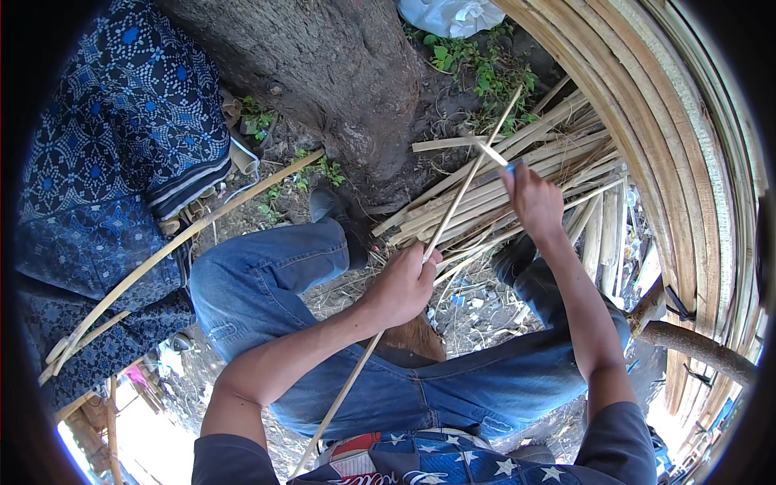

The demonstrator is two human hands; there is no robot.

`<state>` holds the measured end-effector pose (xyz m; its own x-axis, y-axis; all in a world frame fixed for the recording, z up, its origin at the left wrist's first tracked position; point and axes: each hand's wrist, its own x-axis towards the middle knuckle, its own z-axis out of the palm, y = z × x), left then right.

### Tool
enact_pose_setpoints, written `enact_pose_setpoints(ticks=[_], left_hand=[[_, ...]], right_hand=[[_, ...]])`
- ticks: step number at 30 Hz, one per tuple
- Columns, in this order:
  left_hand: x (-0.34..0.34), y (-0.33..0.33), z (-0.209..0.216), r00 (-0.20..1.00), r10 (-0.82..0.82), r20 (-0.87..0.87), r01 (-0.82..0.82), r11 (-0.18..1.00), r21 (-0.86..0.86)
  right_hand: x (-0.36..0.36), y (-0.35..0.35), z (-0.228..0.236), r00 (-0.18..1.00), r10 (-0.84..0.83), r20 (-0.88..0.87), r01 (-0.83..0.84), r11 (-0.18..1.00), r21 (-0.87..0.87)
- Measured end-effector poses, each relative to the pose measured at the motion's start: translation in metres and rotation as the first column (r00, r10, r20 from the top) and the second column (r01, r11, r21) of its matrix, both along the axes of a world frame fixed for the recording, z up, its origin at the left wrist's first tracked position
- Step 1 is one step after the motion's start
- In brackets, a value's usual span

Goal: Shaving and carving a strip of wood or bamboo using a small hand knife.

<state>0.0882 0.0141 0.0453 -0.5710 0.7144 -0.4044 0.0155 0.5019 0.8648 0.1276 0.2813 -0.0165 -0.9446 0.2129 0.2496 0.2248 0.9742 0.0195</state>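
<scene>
We watched two bare hands at work over one thin stick, a pale length slanting from low at the lap, up and rightward, past the bundle.

Left hand: fingers closed round the stick, thumb along it, near the middle of its visible length. We saw the stick pass below the left wrist and run down over the lap to the shirt.

Right hand: fingers curled tight on a knife, with a bit of blue at the grip. The pale blade pointed up and left, blurred, and crossed the stick nearer its far end. We could not tell whether the edge touched it.

The bundle, many pale split slats, lay on the ground beyond both hands, partly under the right wrist. Between the jeans-clad legs we noted a brown block, partly hidden by the left forearm. Dark boots stood planted on littered soil.

Ahead of us rose a thick trunk, with leafy weeds to its right and a white bag above those. On the left hung a patterned dark-blue cloth; a pole slanted across its lower part toward the trunk's foot. To our right, long planks stood close together, looking bent toward the rim, with a brown branch across their lower part.
</scene>
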Motion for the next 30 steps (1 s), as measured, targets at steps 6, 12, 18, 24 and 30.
enact_pose_setpoints(ticks=[6, 12, 18, 24, 30], left_hand=[[0.013, -0.009, -0.003, 0.993, -0.093, 0.073, 0.097, 0.994, -0.048], [0.001, -0.005, -0.011, 0.999, -0.002, 0.054, 0.004, 0.999, -0.044], [-0.018, 0.000, -0.014, 0.996, 0.072, -0.054, -0.074, 0.997, -0.038], [-0.017, 0.004, -0.005, 0.998, 0.032, -0.052, -0.040, 0.987, -0.154], [-0.006, -0.004, -0.005, 0.991, 0.032, -0.130, -0.040, 0.997, -0.061]], right_hand=[[0.005, 0.076, -0.010, 0.845, -0.504, 0.179, 0.523, 0.849, -0.079], [-0.007, 0.003, 0.022, 0.989, -0.149, 0.012, 0.140, 0.893, -0.428], [0.018, -0.093, 0.038, 0.930, 0.357, -0.088, -0.360, 0.835, -0.416], [0.022, -0.084, 0.031, 0.952, 0.307, -0.008, -0.290, 0.890, -0.351], [-0.005, -0.033, 0.019, 0.975, 0.015, 0.223, 0.042, 0.967, -0.250]])
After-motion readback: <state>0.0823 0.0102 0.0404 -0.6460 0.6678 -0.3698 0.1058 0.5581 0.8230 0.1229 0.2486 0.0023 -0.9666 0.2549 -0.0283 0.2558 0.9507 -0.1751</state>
